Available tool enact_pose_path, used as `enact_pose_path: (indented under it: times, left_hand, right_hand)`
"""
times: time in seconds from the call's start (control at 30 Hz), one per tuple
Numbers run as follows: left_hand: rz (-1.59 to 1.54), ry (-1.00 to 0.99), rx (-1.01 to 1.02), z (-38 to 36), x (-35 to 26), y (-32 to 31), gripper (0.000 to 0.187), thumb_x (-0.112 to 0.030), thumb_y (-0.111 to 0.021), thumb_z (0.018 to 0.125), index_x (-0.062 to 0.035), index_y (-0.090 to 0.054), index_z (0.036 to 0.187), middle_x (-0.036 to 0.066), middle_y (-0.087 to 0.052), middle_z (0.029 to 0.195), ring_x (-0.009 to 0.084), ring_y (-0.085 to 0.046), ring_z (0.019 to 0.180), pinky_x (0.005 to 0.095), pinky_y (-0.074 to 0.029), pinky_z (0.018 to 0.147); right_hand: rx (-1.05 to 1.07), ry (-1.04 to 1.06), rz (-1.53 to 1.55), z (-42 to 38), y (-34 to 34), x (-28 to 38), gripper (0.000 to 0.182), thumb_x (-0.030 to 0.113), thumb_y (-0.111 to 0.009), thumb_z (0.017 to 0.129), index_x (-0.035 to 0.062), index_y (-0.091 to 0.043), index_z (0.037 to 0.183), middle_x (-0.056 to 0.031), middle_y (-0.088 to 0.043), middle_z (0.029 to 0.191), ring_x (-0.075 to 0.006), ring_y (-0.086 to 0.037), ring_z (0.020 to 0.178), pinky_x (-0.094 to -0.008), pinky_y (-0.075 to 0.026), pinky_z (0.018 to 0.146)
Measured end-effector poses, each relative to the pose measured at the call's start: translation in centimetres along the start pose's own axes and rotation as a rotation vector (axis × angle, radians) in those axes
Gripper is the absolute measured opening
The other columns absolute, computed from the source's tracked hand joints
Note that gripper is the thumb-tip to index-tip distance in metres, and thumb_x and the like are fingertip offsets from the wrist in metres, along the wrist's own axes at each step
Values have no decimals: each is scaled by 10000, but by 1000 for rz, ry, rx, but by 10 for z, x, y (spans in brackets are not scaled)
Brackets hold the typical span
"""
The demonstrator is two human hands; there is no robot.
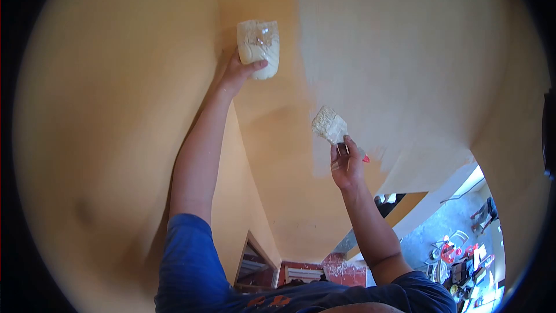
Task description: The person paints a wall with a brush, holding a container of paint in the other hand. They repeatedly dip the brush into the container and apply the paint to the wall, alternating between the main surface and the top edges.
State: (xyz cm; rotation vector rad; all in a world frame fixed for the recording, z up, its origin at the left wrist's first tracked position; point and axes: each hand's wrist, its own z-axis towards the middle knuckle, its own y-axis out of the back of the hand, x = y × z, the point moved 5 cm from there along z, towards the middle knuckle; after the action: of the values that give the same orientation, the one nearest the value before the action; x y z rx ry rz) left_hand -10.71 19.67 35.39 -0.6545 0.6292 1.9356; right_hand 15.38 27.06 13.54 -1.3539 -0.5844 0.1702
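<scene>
My left hand [237, 74] is raised high near the wall corner, wrapped round the lower part of a clear plastic container [259, 50]. Pale, creamy paint fills its lower part, and smears coat the inside up to the rim. Lower and to the right, my right hand [347, 165] grips a paintbrush [330, 124] by its handle, whose red end shows beside the palm. The bristles point up and left, thick with whitish paint. Behind the brush, the wall [376, 52] carries a paler coat, with its ragged edge running down beside the orange-tan strip [260, 133].
An orange-tan wall [110, 110] rises close on my left. Far below, a framed opening [255, 264] and a red tiled surface [347, 272] show. At lower right lie a grey floor [431, 223], cluttered items [454, 261] and part of another person [486, 213].
</scene>
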Motion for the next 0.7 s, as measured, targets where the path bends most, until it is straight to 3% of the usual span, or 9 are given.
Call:
enact_pose_path:
  times: [0.1,0.17,0.23,0.43,0.47,0.57,0.67,0.7]
  left_hand:
    - [-35,-44,-45,-16,-13,-2,628,-138,-778,664,-46,-466,1201,63,-571,1115,179,-544,1040,328,-454,889]
    - [-58,33,-29,-15,-12,-5,667,-193,-756,679,-60,-445,1255,61,-533,1189,199,-475,1139,354,-385,967]
    - [-94,8,-6,4,8,2,691,-199,-764,670,-64,-436,1263,61,-529,1196,200,-471,1145,357,-382,971]
    - [-156,25,31,10,16,5,795,-219,-797,628,-78,-392,1298,56,-517,1213,199,-470,1149,363,-388,970]
    - [-160,26,39,10,17,5,802,-217,-802,622,-81,-391,1297,55,-518,1211,197,-470,1148,362,-390,968]
    - [-183,0,37,10,13,5,812,-212,-810,608,-87,-393,1294,51,-522,1202,193,-471,1144,358,-391,968]
    - [-187,-16,53,15,18,6,792,-140,-800,616,-81,-381,1285,57,-529,1188,198,-488,1129,360,-406,956]
    - [-169,9,32,15,20,7,797,-136,-800,614,-79,-376,1286,60,-523,1196,200,-482,1135,363,-403,957]
  right_hand:
    - [51,-2,-30,-3,-12,9,135,109,-615,835,61,-548,941,-37,-578,978,-144,-572,928,-245,-517,791]
    - [67,39,-77,3,-42,22,108,113,-612,838,82,-567,931,-9,-601,913,-123,-582,879,-253,-511,779]
    - [141,99,-102,35,-76,36,116,102,-597,846,81,-558,953,-20,-593,943,-130,-571,911,-260,-499,794]
    - [491,423,-291,68,-236,105,257,52,-551,859,35,-503,1111,-70,-536,1108,-180,-527,1017,-309,-471,843]
    - [541,484,-311,66,-270,114,208,74,-572,854,47,-533,1056,-51,-563,1068,-163,-537,1000,-302,-476,839]
    - [751,732,-424,61,-372,136,292,21,-593,827,-36,-512,1102,-110,-557,1083,-202,-557,1001,-315,-494,857]
    - [908,1191,-770,60,-461,148,316,92,-662,801,-54,-585,1070,-83,-634,970,-141,-607,897,-265,-509,779]
    - [919,1452,-958,62,-487,150,299,113,-668,796,-22,-606,1056,-72,-651,955,-146,-618,882,-268,-506,772]
